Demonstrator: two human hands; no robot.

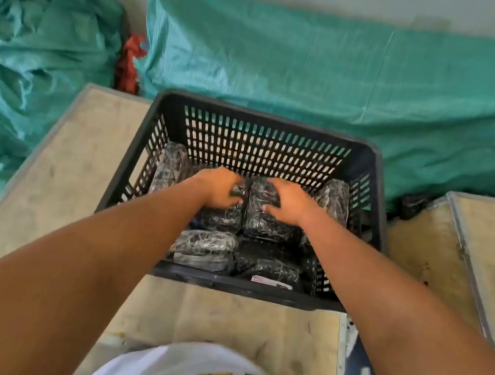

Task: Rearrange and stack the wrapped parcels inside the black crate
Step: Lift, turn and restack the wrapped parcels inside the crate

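In the crate (260, 118) on the table (58, 164), the left hand (218, 187) and right hand (289, 202) each grip a parcel (261, 222) of the middle pair; better to lift both level and set them flat, edges aligned.

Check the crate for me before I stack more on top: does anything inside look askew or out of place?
Mostly tidy. In the black crate, two wrapped parcels stand on edge against the far corners while the rest lie flat. A pale label pokes out by the near wall.
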